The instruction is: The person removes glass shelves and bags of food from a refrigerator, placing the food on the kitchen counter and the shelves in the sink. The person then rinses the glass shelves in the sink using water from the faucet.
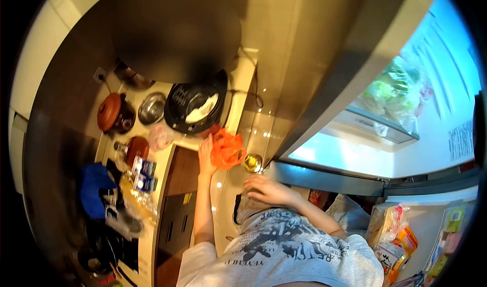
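My left hand (205, 157) is at the counter's front edge, its fingers closed on a crumpled orange plastic bag (227, 150). What the bag contains, if anything, is hidden. Just beyond the bag stands a black rice cooker (175, 102) with a white scoop-like piece (203, 109) lying in its open top. Lower, near my body, my right hand (266, 189) is palm down with its fingers stretched out over something grey, and nothing shows in its grasp. A small round container with something yellow inside (252, 162) sits just past its fingertips.
On the counter are a lidded clay pot (115, 113), a metal bowl (152, 108), a bottle of reddish liquid (136, 150), blue-and-white cartons (144, 174) and plastic bags. To the right, an open fridge (350, 145) holds bagged greens (393, 89); packaged food (398, 241) fills its lower part.
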`<state>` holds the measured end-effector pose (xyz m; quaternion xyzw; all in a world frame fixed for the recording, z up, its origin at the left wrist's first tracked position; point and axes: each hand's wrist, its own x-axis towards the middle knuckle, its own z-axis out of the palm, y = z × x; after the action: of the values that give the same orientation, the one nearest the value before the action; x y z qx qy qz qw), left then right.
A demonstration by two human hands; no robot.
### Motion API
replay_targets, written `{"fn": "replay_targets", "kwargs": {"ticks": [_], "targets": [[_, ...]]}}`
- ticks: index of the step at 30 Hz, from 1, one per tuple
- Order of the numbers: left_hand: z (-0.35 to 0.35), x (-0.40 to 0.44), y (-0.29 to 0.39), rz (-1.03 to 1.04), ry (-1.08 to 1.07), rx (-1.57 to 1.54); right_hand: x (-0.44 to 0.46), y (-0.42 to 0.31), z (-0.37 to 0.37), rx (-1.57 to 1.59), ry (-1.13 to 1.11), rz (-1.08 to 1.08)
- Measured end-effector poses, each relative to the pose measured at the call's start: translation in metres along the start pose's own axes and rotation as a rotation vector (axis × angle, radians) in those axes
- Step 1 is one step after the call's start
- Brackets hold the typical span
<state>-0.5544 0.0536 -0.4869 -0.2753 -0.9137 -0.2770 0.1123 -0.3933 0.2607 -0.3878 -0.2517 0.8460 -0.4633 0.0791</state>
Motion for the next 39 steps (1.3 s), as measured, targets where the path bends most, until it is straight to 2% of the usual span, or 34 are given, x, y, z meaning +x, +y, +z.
{"fn": "replay_targets", "kwargs": {"ticks": [1, 2, 3, 4, 6, 8, 10, 11, 12, 14, 15, 17, 18, 20, 22, 23, 25, 26, 28, 30, 32, 34, 39], "targets": [[0.0, -0.001, -0.001, -0.008, 0.029, -0.099, -0.001, 0.001, 0.001, 0.013, 0.004, -0.01], [0.016, -0.004, -0.02, -0.154, -0.058, -0.401, -0.003, 0.002, 0.0, 0.022, 0.013, -0.016], [-0.009, -0.007, 0.011, -0.08, 0.03, -0.184, -0.003, 0.0, -0.005, 0.012, 0.032, -0.028], [-0.022, -0.011, 0.028, -0.142, 0.027, -0.111, -0.005, -0.005, -0.013, 0.006, 0.048, -0.038], [-0.032, -0.024, 0.033, -0.156, -0.012, -0.09, -0.012, -0.021, -0.038, 0.003, 0.092, -0.018], [-0.04, -0.031, 0.045, -0.235, -0.023, -0.161, -0.021, -0.04, -0.077, 0.204, 0.172, 0.005], [-0.053, -0.032, 0.064, -0.335, -0.086, -0.198, -0.04, -0.063, -0.122, 0.196, 0.374, 0.001], [-0.052, -0.034, 0.066, -0.324, -0.088, -0.204, -0.053, -0.068, -0.139, 0.22, 0.469, 0.113], [-0.05, -0.036, 0.067, -0.309, -0.102, -0.149, -0.059, -0.067, -0.152, 0.145, 0.683, 0.074], [-0.051, -0.035, 0.073, -0.289, -0.116, -0.092, -0.071, -0.06, -0.19, -0.427, 0.985, 0.015], [-0.051, -0.034, 0.081, -0.254, -0.079, -0.06, -0.072, -0.063, -0.21, -0.537, 1.095, 0.132], [-0.052, -0.034, 0.094, -0.214, -0.048, -0.028, -0.066, -0.076, -0.237, -0.99, 1.236, 0.439], [-0.053, -0.034, 0.099, -0.174, 0.015, -0.065, -0.066, -0.07, -0.243, -0.99, 1.24, 0.447], [-0.054, -0.031, 0.109, -0.128, 0.08, -0.109, -0.07, -0.043, -0.253, -1.079, 1.25, 0.731], [-0.058, -0.029, 0.121, 0.038, 0.176, -0.156, -0.075, -0.031, -0.258, -1.078, 1.289, 0.67], [-0.059, -0.029, 0.128, 0.037, 0.176, -0.159, -0.078, -0.03, -0.261, -1.136, 1.295, 0.618], [-0.064, -0.027, 0.144, 0.22, 0.206, -0.204, -0.088, -0.029, -0.267, -1.189, 1.297, 0.569], [-0.066, -0.025, 0.157, 0.218, 0.205, -0.204, -0.095, -0.028, -0.273, -1.207, 1.239, 0.486], [-0.065, -0.016, 0.189, 0.45, 0.201, -0.422, -0.102, -0.031, -0.279, -1.225, 1.174, 0.403], [-0.059, -0.007, 0.219, 0.565, 0.123, -0.608, -0.105, -0.035, -0.284, -1.32, 1.138, 0.364], [-0.057, 0.001, 0.245, 0.63, -0.075, -0.664, -0.108, -0.031, -0.29, -1.344, 1.094, 0.303], [-0.05, 0.011, 0.264, 0.67, -0.133, -0.709, -0.111, -0.03, -0.297, -1.368, 1.053, 0.24], [-0.045, 0.039, 0.284, 0.71, -0.238, -0.831, -0.119, -0.039, -0.314, -1.275, 1.178, 0.129]]}}
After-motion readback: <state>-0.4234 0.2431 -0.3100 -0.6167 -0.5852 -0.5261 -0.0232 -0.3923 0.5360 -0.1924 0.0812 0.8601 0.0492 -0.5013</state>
